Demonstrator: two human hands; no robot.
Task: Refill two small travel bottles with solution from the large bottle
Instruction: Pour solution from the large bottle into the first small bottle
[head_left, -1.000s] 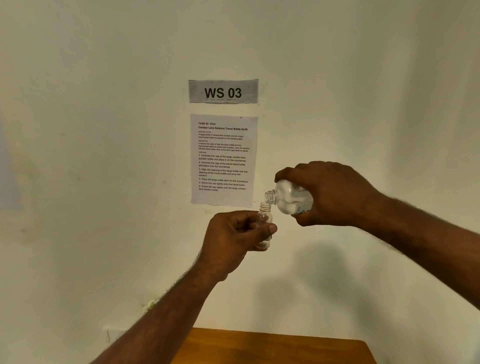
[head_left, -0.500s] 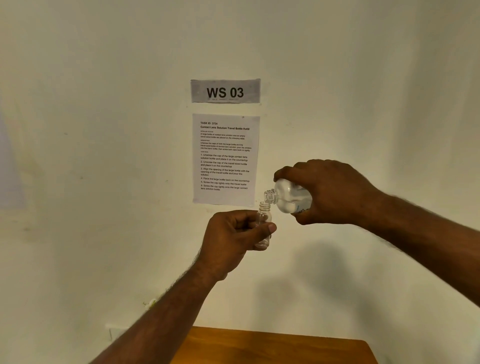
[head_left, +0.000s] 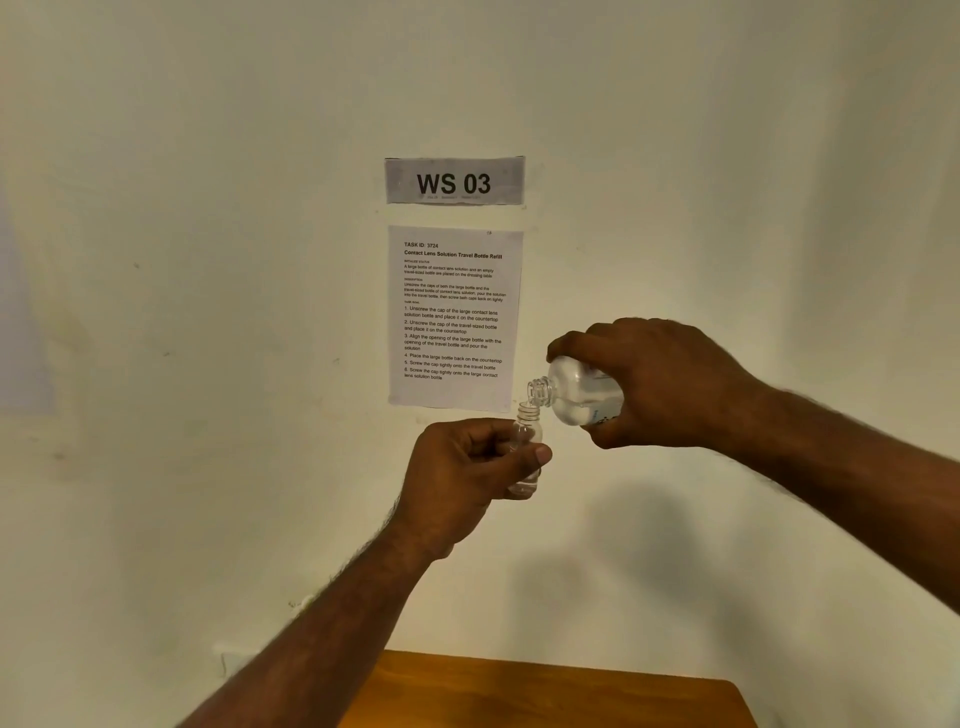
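My left hand grips a small clear travel bottle upright in the air, its cap off and its open neck at the top. My right hand holds the large clear bottle tipped on its side, its uncapped mouth pointing left and down just above the small bottle's neck. A thin trickle of liquid shows between the two openings. Both bottles are partly covered by my fingers. A second travel bottle and the caps are not in view.
Straight ahead is a pale wall with a "WS 03" label and a printed instruction sheet. The far edge of a wooden table shows at the bottom, well below both hands.
The hands and bottles stay in nearly the same pose. The large bottle's mouth has dipped slightly closer to the small bottle's neck.
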